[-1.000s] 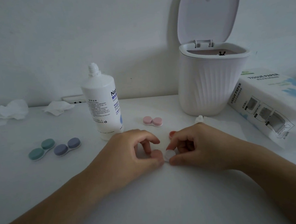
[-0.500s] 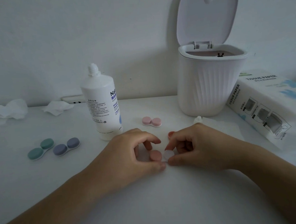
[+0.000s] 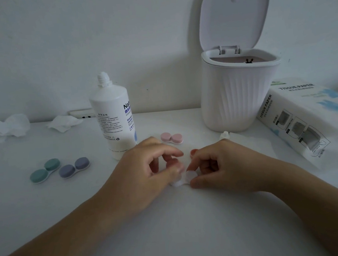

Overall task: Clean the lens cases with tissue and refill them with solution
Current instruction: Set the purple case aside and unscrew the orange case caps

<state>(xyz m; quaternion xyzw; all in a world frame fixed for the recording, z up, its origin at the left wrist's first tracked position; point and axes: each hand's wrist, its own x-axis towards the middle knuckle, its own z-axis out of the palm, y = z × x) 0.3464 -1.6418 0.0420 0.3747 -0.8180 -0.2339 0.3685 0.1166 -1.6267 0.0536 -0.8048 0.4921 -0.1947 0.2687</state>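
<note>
A white lens case (image 3: 184,179) lies on the table between my hands. My right hand (image 3: 219,170) pinches its right well between thumb and forefinger. My left hand (image 3: 151,169) pinches a small orange-pink cap (image 3: 172,164), blurred, just above the case's left well. A second orange cap (image 3: 193,152) lies behind my right hand. The open solution bottle (image 3: 113,121) stands behind my left hand. A closed pink case (image 3: 172,138) sits beyond the hands. Closed teal (image 3: 45,170) and purple (image 3: 74,167) cases lie at the left.
A white bin (image 3: 239,95) with its lid raised stands at the back right, and a tissue pack (image 3: 303,114) lies beside it. Crumpled tissues (image 3: 6,128) (image 3: 62,122) lie at the back left. A small white cap (image 3: 224,135) sits in front of the bin.
My left fingers have shifted with the orange-pink cap, which now sits blurred above the case, and the white left well shows beneath them. My right hand has kept its hold.
</note>
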